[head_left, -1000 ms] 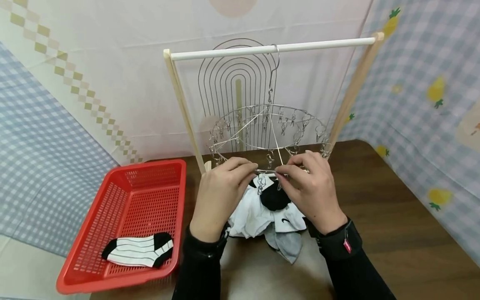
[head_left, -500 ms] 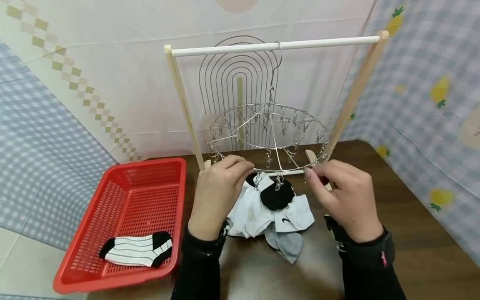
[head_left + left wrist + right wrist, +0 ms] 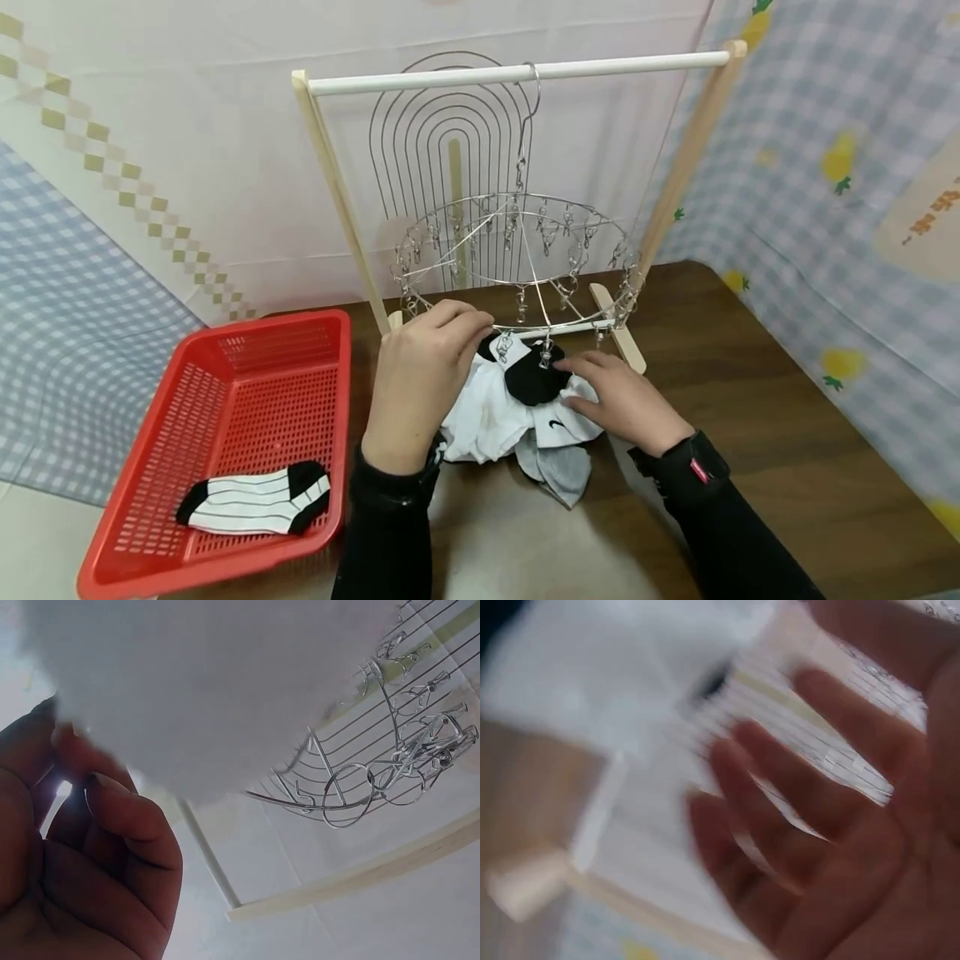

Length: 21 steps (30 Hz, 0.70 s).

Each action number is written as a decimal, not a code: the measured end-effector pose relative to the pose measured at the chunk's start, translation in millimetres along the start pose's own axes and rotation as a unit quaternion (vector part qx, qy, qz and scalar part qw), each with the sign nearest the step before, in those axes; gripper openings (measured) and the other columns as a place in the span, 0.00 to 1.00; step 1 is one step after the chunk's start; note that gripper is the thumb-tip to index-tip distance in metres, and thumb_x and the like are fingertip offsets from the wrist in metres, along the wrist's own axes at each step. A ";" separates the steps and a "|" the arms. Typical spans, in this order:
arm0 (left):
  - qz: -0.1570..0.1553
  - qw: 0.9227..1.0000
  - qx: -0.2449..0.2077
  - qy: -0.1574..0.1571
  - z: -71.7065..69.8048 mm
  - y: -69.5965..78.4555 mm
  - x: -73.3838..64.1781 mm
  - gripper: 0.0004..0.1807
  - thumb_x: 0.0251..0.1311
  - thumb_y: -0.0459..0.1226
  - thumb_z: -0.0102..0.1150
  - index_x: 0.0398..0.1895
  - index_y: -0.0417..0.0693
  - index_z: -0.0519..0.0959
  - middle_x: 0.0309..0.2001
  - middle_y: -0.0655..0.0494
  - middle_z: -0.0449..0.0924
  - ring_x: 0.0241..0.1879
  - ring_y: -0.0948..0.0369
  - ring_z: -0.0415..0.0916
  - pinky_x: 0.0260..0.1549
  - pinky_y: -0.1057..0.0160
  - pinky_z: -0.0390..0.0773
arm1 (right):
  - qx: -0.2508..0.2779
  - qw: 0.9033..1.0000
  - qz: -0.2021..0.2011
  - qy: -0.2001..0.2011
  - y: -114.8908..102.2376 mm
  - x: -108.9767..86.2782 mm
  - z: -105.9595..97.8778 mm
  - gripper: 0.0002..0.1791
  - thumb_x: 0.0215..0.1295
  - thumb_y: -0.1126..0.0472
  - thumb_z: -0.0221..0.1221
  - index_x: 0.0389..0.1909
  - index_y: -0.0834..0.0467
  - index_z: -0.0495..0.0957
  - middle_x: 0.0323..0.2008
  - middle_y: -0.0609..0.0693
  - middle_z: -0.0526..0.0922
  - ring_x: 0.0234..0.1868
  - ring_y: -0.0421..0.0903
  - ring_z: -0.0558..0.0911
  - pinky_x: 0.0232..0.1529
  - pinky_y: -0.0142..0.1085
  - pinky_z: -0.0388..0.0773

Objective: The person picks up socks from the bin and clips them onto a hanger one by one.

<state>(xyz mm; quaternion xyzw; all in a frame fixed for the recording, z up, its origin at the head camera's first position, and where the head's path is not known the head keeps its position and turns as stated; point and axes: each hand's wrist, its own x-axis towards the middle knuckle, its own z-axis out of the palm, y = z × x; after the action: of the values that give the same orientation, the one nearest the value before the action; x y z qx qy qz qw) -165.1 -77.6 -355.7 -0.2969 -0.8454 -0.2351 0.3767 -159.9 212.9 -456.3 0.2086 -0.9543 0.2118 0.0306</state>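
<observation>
A round wire hanger (image 3: 536,271) with many small metal clips hangs by its hook from a white rod. At its near rim, left of centre, my left hand (image 3: 420,375) pinches the wire between thumb and fingers. Below that rim is a bunch of socks: white (image 3: 480,417), black (image 3: 534,385) and grey (image 3: 562,473), one with a black swoosh. Close to the bunch's right side, my right hand (image 3: 633,402) has its fingers loosely extended, holding nothing. White fabric (image 3: 202,682) fills much of the left wrist view. In the right wrist view, the right fingers (image 3: 840,742) are spread and blurred.
A red perforated basket (image 3: 342,417) stands at the left, with a black-and-white striped sock (image 3: 251,502) inside. The wooden stand carries a white rod (image 3: 420,80) across the top; its right foot (image 3: 618,329) rests on the brown table (image 3: 750,400). Patterned cloth surrounds the table.
My right hand pinched the near rim, slid right along it, then left it and came down beside the socks. The left hand keeps its place on the rim. The head view has shifted slightly.
</observation>
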 end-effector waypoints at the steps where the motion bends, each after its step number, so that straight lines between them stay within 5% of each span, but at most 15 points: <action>1: 0.000 1.000 -0.001 0.000 0.0 -0.3 0.7 0.05 0.76 0.38 0.73 0.45 0.50 0.95 0.42 0.58 0.95 0.39 0.58 0.95 0.35 0.53 0.93 | 0.002 1.000 -0.010 0.008 1.2 3.3 4.4 0.30 0.73 0.57 0.76 0.73 0.53 0.84 0.72 0.61 0.84 0.74 0.65 0.83 0.71 0.61 0.83; 5: -0.008 1.000 -0.001 -0.004 1.3 -0.5 0.6 0.05 0.76 0.38 0.73 0.45 0.50 0.95 0.43 0.58 0.95 0.40 0.57 0.95 0.36 0.52 0.93 | -0.028 0.996 -0.067 0.042 0.1 17.9 21.1 0.26 0.71 0.54 0.78 0.67 0.52 0.89 0.70 0.60 0.87 0.72 0.63 0.84 0.72 0.63 0.81; 9: -0.017 1.000 -0.010 -0.012 6.1 3.5 -3.8 0.04 0.75 0.37 0.74 0.46 0.50 0.95 0.43 0.57 0.94 0.40 0.58 0.95 0.38 0.54 0.93 | -0.069 0.988 -0.104 0.088 -1.3 15.6 30.1 0.14 0.68 0.59 0.79 0.53 0.53 0.94 0.59 0.54 0.92 0.59 0.56 0.89 0.60 0.53 0.88; 14: -0.016 0.999 -0.025 -0.023 11.4 10.2 -5.7 0.03 0.73 0.35 0.76 0.46 0.50 0.94 0.44 0.57 0.95 0.42 0.58 0.95 0.40 0.56 0.93 | 0.017 0.973 -0.110 0.203 -5.6 -20.3 24.8 0.13 0.70 0.71 0.71 0.52 0.59 0.88 0.45 0.51 0.95 0.44 0.46 0.93 0.45 0.41 0.90; 18: -0.010 0.999 -0.028 -0.028 11.3 10.8 -4.9 0.04 0.73 0.35 0.76 0.46 0.50 0.94 0.44 0.57 0.94 0.42 0.58 0.95 0.41 0.56 0.94 | 0.150 0.927 -0.099 0.331 -17.6 -46.0 14.3 0.14 0.68 0.82 0.62 0.51 0.69 0.79 0.27 0.52 0.91 0.29 0.32 0.89 0.30 0.28 0.85; 21: -0.013 0.999 -0.023 -0.024 10.7 9.0 -5.1 0.04 0.74 0.35 0.75 0.46 0.49 0.94 0.44 0.57 0.95 0.42 0.58 0.95 0.42 0.57 0.94 | 0.341 0.867 -0.123 0.341 -27.6 -47.5 -2.4 0.13 0.74 0.86 0.53 0.52 0.72 0.76 0.28 0.50 0.90 0.29 0.31 0.89 0.31 0.25 0.86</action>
<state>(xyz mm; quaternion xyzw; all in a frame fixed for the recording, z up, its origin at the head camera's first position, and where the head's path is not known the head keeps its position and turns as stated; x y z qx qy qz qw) -161.6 -66.3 -364.5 -0.3002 -0.8524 -0.2519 0.3461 -105.3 209.5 -450.3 0.2360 -0.7192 0.5767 0.3073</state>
